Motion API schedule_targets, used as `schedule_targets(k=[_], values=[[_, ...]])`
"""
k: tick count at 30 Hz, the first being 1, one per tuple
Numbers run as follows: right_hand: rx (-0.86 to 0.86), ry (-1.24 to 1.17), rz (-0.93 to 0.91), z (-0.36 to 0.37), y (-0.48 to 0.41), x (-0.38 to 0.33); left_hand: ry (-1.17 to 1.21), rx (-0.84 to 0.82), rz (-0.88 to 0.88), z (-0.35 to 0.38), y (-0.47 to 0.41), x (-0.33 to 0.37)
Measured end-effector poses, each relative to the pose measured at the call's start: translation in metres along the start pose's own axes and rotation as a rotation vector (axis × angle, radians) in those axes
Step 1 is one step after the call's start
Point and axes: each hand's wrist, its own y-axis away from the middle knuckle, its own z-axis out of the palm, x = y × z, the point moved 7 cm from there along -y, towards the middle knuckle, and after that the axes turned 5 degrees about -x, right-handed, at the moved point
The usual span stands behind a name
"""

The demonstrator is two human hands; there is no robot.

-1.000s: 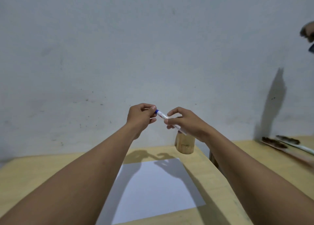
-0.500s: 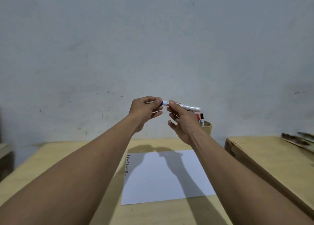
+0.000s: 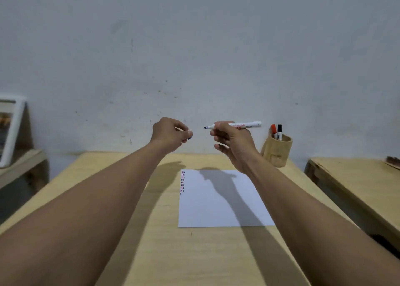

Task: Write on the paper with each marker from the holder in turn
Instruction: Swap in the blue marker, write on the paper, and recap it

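Cap now off: left hand [image 3: 170, 134] pinches blue cap [image 3: 189, 137]; right hand [image 3: 232, 144] grips white marker [image 3: 245, 125], blue tip bare.

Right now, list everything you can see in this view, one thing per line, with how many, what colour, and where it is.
blue marker: one, white barrel with blue tip, uncapped, held level above the table in the right hand
cap: one, blue, pinched in the left fingers
holder: one, light wood, on the table right of the paper, near the wall
markers in holder: two, one red-capped, one black-capped, standing upright
paper: one, white, flat on the table, small red and dark marks down its left edge
table: one, light wood, centre
second table: one, light wood, at right
white frame: one, leaning at far left
left hand: raised, holding the cap
right hand: raised, holding the marker
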Motion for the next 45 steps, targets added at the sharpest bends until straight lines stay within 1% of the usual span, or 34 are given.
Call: schedule_targets(k=[3, 7, 11, 14, 16, 19, 20, 22, 23, 24, 27, 31, 34, 38, 45], values=[[-0.023, 0.010, 0.053, 0.008, 0.002, 0.020, -0.097, 0.059, -0.040, -0.002, 0.006, -0.026], [-0.030, 0.069, 0.097, 0.016, 0.006, 0.047, -0.208, 0.046, -0.053, 0.004, 0.015, -0.058], [0.038, 0.299, 0.100, 0.017, 0.012, 0.074, -0.356, 0.004, -0.074, 0.015, 0.026, -0.087], [0.029, 0.374, 0.122, 0.023, 0.020, 0.094, -0.424, 0.005, -0.068, 0.022, 0.030, -0.100], [0.023, 0.377, 0.128, 0.029, 0.028, 0.105, -0.427, 0.009, -0.054, 0.024, 0.032, -0.104], [0.068, 0.265, 0.133, 0.035, 0.036, 0.119, -0.383, 0.005, -0.057, 0.023, 0.034, -0.109], [0.082, 0.331, 0.120, 0.034, 0.036, 0.121, -0.367, 0.006, -0.057, 0.022, 0.035, -0.110], [0.085, 0.610, 0.067, 0.033, 0.034, 0.118, -0.355, 0.020, -0.049, 0.018, 0.038, -0.113], [0.083, 0.709, 0.045, 0.033, 0.033, 0.117, -0.371, 0.027, -0.049, 0.017, 0.041, -0.114], [0.074, 0.758, 0.033, 0.034, 0.033, 0.116, -0.404, 0.030, -0.056, 0.015, 0.044, -0.115], [0.046, 0.799, 0.028, 0.037, 0.033, 0.118, -0.535, -0.003, -0.057, 0.013, 0.055, -0.120], [0.045, 0.846, 0.025, 0.038, 0.034, 0.115, -0.816, -0.218, 0.009, 0.028, 0.061, -0.130], [0.046, 0.856, 0.017, 0.037, 0.033, 0.115, -0.893, -0.309, -0.013, 0.034, 0.061, -0.136], [0.042, 0.850, 0.012, 0.037, 0.032, 0.117, -0.942, -0.319, 0.014, 0.036, 0.061, -0.139], [0.026, 0.853, 0.015, 0.038, 0.032, 0.118, -0.950, -0.310, 0.018, 0.036, 0.063, -0.139]])
